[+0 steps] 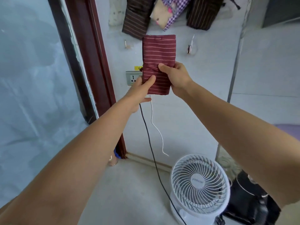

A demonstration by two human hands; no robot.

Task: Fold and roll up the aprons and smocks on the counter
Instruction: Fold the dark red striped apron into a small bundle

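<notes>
Our left hand (139,90) and right hand (176,78) pinch the folded apron (158,51), thumbs in front; the tie (150,69) between thumbs could slip, unfolding it.

The maroon striped apron (158,62) was folded into a narrow upright rectangle, tie wrapped around it, held mid-air.

Home room, it seems: white fan (200,184) on bare floor (129,192), wall socket (132,77), aprons (138,17) hung on wall, dark red door frame (90,46).
</notes>
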